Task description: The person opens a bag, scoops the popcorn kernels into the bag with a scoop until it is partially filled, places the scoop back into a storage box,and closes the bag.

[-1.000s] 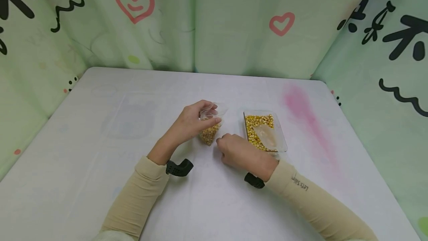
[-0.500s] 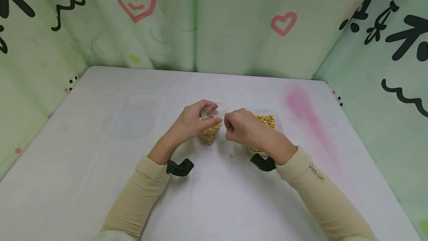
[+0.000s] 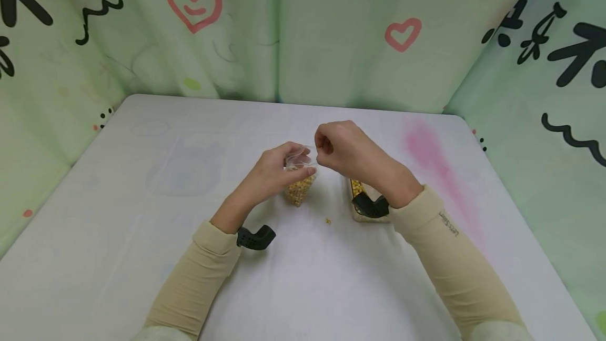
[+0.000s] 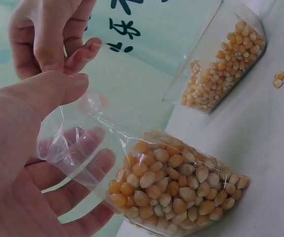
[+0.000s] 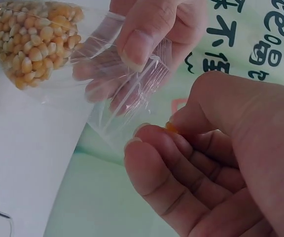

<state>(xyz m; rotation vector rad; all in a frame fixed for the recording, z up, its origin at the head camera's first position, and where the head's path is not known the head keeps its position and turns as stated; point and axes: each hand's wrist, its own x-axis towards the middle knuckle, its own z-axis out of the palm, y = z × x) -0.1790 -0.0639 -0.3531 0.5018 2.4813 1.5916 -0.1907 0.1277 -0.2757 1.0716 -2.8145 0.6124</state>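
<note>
A clear plastic bag (image 4: 176, 185) stands on the table, its lower part filled with corn kernels. My left hand (image 3: 274, 171) grips it near the mouth, thumb on the near side and fingers behind. My right hand (image 3: 357, 152) is raised beside the bag's mouth. Between its thumb and fingertips a small orange corn kernel (image 5: 171, 127) is pinched, mostly hidden. To the right of the bag is a clear rectangular container (image 4: 195, 52) holding more corn. In the head view my right hand and wrist partly cover it. Loose kernels (image 4: 278, 79) lie on the table near the container.
A white cloth (image 3: 199, 278) covers the table, with a pink stain (image 3: 433, 157) at the right. Green curtains (image 3: 326, 36) with hearts and black lettering hang behind and at both sides. A black wrist camera (image 3: 255, 237) sits on my left wrist.
My right hand has risen from the table beside the bag up to its mouth, now covering part of the container. Loose kernels have come into sight. My left hand keeps its hold.
</note>
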